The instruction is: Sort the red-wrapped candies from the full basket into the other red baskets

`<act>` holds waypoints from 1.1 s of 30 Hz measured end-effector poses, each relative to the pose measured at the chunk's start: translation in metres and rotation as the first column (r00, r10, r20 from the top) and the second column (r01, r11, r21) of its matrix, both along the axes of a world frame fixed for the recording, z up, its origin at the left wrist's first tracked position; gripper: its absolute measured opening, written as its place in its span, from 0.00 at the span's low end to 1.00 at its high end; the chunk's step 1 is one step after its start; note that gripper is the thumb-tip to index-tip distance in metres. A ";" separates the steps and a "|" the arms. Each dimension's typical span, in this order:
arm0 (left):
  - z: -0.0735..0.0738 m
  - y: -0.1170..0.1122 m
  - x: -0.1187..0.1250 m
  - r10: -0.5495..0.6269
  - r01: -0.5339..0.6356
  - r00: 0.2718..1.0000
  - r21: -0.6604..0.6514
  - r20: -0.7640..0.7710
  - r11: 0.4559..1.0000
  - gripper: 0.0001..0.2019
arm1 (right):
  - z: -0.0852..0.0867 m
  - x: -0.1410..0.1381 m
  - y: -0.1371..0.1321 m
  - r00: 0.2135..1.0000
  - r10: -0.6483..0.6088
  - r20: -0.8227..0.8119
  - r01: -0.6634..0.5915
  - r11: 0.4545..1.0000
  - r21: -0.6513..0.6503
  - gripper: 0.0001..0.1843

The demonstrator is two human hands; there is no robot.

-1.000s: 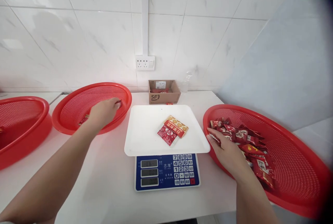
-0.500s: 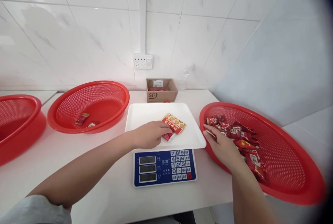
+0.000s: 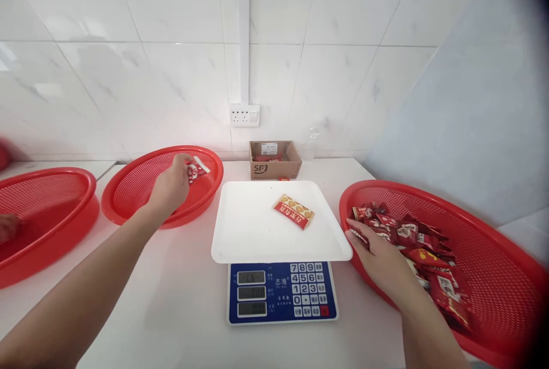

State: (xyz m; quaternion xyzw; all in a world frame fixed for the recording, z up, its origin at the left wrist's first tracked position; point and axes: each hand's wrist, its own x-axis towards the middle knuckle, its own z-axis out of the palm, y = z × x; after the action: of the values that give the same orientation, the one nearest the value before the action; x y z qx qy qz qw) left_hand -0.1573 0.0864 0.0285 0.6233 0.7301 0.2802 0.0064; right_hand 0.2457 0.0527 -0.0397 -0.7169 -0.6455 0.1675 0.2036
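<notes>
My left hand [image 3: 170,187] pinches a small red-and-white foil sachet [image 3: 195,170] between thumb and fingertips, holding it above the round red plastic mesh basket [image 3: 137,183] left of the white scale tray [image 3: 249,231]. One red-and-orange snack packet [image 3: 294,211] lies on that tray. My right hand [image 3: 380,257] rests palm down, fingers extended, on the pile of red packets [image 3: 412,237] in the large red mesh basket [image 3: 493,283]; whether it grips one I cannot tell.

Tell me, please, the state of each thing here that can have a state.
Left hand: closed on a red packet, held over the middle basket.
Right hand: open, flat on the loose packets in the right basket.
Scale: switched on, display lit.
Scale tray: carries one orange-and-red packet, lying flat.
Cardboard box: open at top.
</notes>
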 end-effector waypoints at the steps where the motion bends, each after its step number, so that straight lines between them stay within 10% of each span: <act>1: 0.001 0.000 -0.010 0.036 -0.036 0.999 0.006 0.016 0.999 0.16 | 0.000 0.000 0.000 1.000 0.001 0.001 -0.001 1.000 0.003 0.26; 8: -0.006 0.007 -0.038 0.094 -0.097 0.911 -0.014 0.402 0.995 0.07 | -0.007 0.004 0.002 1.000 0.014 -0.011 -0.014 1.000 0.021 0.26; 19: -0.011 0.012 -0.020 -0.175 0.091 0.435 0.150 0.883 0.985 0.15 | -0.015 0.008 0.007 1.000 0.017 -0.004 -0.017 0.998 0.054 0.26; 26: -0.005 0.006 -0.010 -0.260 0.165 0.542 0.202 0.799 0.965 0.16 | -0.016 0.009 0.008 1.000 0.008 0.015 -0.009 0.998 0.068 0.26; 33: -0.007 0.006 -0.025 -0.157 0.159 0.866 0.036 0.475 0.987 0.16 | -0.013 0.007 0.006 1.000 0.001 0.005 -0.001 0.999 0.053 0.26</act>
State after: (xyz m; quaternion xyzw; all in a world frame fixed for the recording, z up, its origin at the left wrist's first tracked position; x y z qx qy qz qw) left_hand -0.1827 0.0928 0.0211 0.5927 0.6532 0.4218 0.2100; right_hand 0.2526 0.0588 -0.0526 -0.7112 -0.6505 0.1485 0.2211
